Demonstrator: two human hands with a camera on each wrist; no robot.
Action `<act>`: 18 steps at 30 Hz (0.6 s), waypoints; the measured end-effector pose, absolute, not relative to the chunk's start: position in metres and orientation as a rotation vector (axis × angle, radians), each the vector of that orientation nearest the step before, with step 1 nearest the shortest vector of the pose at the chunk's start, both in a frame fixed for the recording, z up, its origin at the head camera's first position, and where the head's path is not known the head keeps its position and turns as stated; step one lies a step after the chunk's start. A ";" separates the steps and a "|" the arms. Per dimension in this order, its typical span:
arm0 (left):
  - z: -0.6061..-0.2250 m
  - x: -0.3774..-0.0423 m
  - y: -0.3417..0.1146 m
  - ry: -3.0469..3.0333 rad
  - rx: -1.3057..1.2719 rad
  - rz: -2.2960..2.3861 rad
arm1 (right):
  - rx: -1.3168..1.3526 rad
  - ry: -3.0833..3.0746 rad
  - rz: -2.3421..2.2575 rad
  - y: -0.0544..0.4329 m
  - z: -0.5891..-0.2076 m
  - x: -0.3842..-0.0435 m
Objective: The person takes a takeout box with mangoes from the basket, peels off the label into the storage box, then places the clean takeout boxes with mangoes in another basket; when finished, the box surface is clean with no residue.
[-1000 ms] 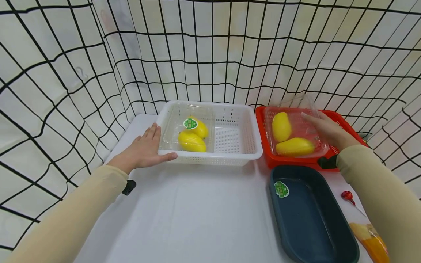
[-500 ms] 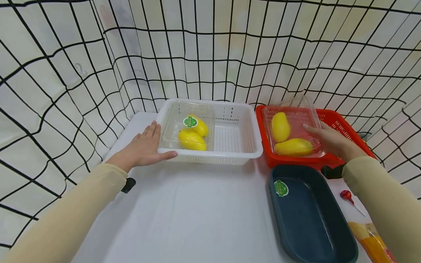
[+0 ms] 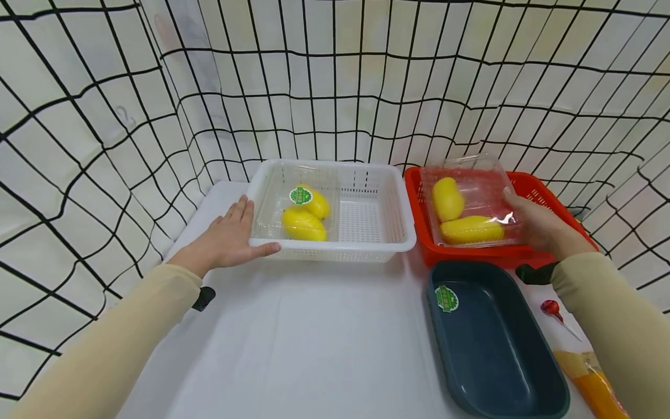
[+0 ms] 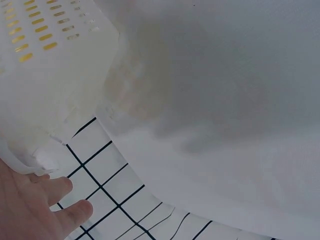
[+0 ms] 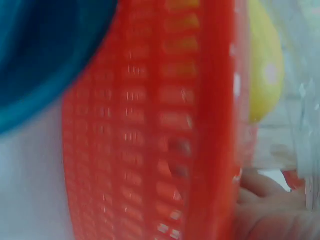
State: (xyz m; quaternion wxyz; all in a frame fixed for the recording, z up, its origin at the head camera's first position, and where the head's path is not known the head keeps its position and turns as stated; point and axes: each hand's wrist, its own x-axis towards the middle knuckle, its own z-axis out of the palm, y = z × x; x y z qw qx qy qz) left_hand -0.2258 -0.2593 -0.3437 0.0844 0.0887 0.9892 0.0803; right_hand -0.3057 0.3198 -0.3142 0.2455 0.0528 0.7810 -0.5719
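My left hand [image 3: 225,241] lies with straight fingers against the left end of the white basket [image 3: 335,249], its thumb along the front rim. Inside that basket, at the left, sits a lidded clear plastic box [image 3: 269,203] with two yellow mangoes [image 3: 305,224] and a green sticker. With my right hand [image 3: 541,227] I grip the right side of another clear plastic box [image 3: 484,189], which sits tilted in the red basket [image 3: 541,192]. Two more yellow mangoes [image 3: 471,230] lie in it. In the right wrist view the fingers [image 5: 265,185] are partly hidden behind the red rim.
A dark blue tray [image 3: 484,337] with a green sticker stands in front of the red basket. Right of it lie a red lollipop [image 3: 552,308] and an orange-yellow packet [image 3: 594,384]. Black wire mesh [image 3: 335,99] rises behind and at both sides of the white table [image 3: 314,337].
My right hand has shifted a little to the right along the clear box, and the box's tilt has changed slightly. My left hand stays on the white basket.
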 end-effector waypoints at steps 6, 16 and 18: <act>-0.343 -0.226 -0.260 2.956 0.274 0.236 | 0.176 1.996 -1.574 0.327 -0.317 -0.314; -0.342 -0.226 -0.260 2.953 0.271 0.226 | 0.109 2.163 -1.330 0.323 -0.327 -0.319; -0.341 -0.226 -0.260 2.954 0.272 0.223 | 0.096 2.261 -1.200 0.321 -0.327 -0.319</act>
